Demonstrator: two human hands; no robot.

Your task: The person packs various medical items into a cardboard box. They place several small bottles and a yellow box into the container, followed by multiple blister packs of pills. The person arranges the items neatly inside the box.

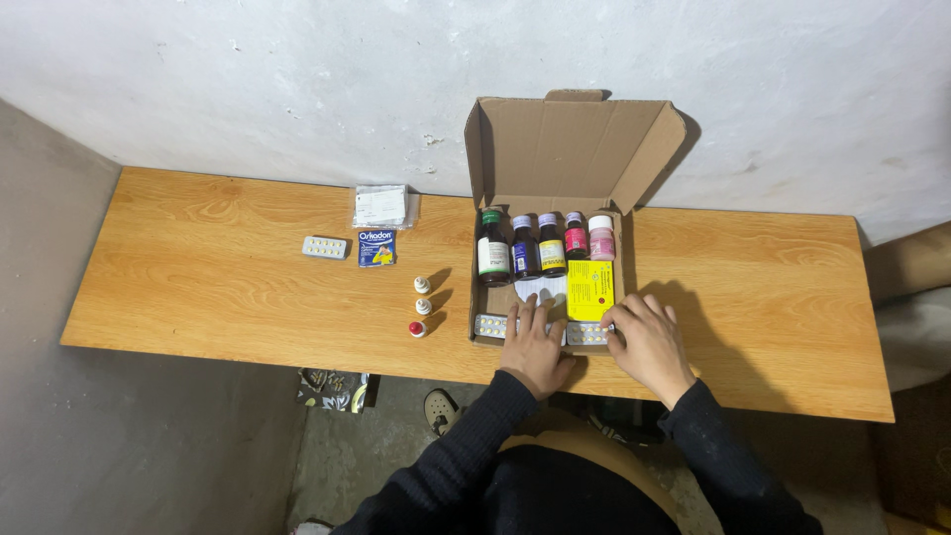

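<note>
Nearest to me are my two dark-sleeved arms, reaching over the near edge of the long orange-brown wooden bench [228,287]. My left hand [535,342] lies flat, fingers spread and the grip released, across the front of the shallow brown cardboard box [570,149], resting on a white paper sheet [542,287] and the silver blister strips [490,325] along the box's front edge. My right hand [644,342] rests at the box's front right corner with its fingertips on another silver blister strip [584,335]; I cannot tell whether that grip pinches the strip or only touches it.

Inside the box, a row of five small bottles stands along the back wall: a dark bottle with a green cap and white label [492,248], a dark bottle with a pale cap and blue label [524,248], a dark bottle with a pale cap and yellow label [551,246], a smaller bottle with a pink label [576,238], and a pink bottle with a white cap [601,238]. A flat yellow carton [590,289] lies in front of them, just above my right hand. The box lid stands open against the white wall.

Left of the box, three tiny dropper vials [422,307] stand in a line, the nearest with a red cap. Further left lie a small blue sachet [376,248], a clear packet of white leaflets [382,206] and a lone blister strip of yellow pills [325,247].

My hands hide much of the box floor.
</note>
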